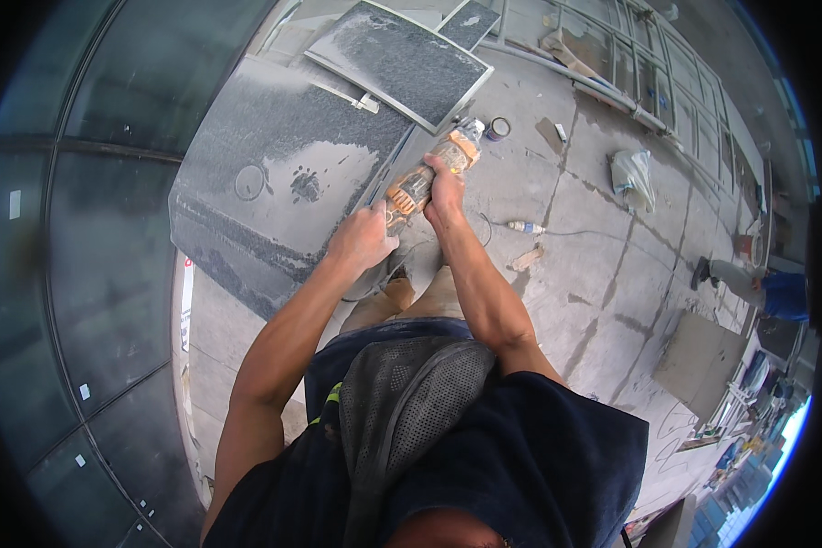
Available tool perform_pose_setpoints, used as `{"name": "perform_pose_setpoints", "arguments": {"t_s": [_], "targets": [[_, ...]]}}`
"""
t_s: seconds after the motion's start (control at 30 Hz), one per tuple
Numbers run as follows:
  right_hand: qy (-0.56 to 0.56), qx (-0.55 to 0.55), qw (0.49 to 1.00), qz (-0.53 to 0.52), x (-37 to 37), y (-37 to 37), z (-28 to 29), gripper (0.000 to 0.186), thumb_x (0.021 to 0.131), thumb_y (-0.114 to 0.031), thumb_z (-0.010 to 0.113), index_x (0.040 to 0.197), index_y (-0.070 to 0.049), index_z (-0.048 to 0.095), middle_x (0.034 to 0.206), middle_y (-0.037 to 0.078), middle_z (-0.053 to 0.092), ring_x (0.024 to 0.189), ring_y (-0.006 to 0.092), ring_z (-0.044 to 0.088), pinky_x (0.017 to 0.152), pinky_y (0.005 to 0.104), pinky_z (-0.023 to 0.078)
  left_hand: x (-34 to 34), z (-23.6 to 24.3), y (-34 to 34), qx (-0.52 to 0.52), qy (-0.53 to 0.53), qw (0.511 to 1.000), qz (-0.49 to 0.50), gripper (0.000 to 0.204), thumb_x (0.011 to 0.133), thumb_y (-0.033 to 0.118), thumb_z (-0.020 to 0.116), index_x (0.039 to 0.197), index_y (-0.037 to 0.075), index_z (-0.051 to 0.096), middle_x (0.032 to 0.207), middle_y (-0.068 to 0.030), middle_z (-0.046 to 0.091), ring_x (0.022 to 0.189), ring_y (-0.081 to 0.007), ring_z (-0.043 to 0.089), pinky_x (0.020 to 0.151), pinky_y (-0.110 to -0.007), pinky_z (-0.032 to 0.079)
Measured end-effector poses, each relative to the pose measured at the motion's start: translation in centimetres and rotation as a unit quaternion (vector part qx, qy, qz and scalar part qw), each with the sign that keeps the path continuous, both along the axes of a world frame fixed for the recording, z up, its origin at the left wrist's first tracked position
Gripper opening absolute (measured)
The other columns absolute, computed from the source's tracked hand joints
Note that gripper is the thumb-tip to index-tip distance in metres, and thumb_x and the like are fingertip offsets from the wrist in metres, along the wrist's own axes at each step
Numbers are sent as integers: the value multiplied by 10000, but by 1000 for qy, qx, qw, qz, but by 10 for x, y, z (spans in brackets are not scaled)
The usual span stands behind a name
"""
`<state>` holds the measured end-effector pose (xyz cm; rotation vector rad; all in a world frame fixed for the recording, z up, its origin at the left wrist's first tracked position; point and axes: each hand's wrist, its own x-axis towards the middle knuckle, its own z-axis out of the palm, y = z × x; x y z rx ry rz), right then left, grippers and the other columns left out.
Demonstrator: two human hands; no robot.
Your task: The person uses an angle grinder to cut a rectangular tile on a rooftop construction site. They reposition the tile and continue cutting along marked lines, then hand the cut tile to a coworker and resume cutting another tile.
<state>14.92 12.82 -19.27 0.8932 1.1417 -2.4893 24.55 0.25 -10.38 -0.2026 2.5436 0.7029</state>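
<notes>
My left hand [368, 236] grips the rear end of a dusty orange power tool [406, 194], and my right hand [443, 187] is wrapped round its body further forward. The tool points away from me, over the edge of a dark, dust-covered stone slab [274, 183] on the left, which has pale patches and a round mark. Whether its head touches the slab I cannot tell. A smaller framed dark panel [402, 64] lies beyond. A cable connector [526, 227] lies on the floor to the right of my hands, with a cord running from it.
A round can [498, 128], a white plastic bag [632, 178] and a cardboard scrap [527, 258] lie on the concrete floor [594, 292]. Metal scaffold frames [648, 73] are at upper right. Another person's leg [738, 279] shows at right, near a square board [699, 365]. Dark glass panels [110, 256] line the left.
</notes>
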Motion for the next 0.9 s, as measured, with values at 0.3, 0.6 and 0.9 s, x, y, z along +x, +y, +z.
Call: {"name": "perform_pose_setpoints", "arguments": {"t_s": [0.3, 0.6, 0.9], "targets": [[-8, -6, 1000, -9, -1, 0, -4, 301, 811, -39, 698, 1044, 67, 539, 898, 134, 612, 729, 264, 658, 657, 433, 590, -2, -7, 1, -2, 4, 1000, 2, 638, 766, 221, 701, 1294, -75, 498, 976, -310, 668, 951, -450, 660, 838, -487, 540], [14, 17, 1000, -5, -10, 1, -3, 282, 829, -56, 684, 1045, 47, 534, 861, 118, 596, 716, 266, 646, 649, 443, 582, -8, -1, 3, 9, 26, 1000, 7, 501, 769, 182, 685, 1175, -77, 544, 947, -314, 667, 925, -461, 659, 806, -511, 546], [-7, 28, 1000, 2, -5, -1, -10, 343, 810, -25, 685, 1093, 89, 527, 915, 144, 622, 734, 264, 660, 657, 421, 587, -3, -10, -3, 15, 0, 1000, 8, 606, 767, 229, 714, 1254, -71, 516, 935, -309, 670, 919, -461, 661, 811, -499, 540]]}}
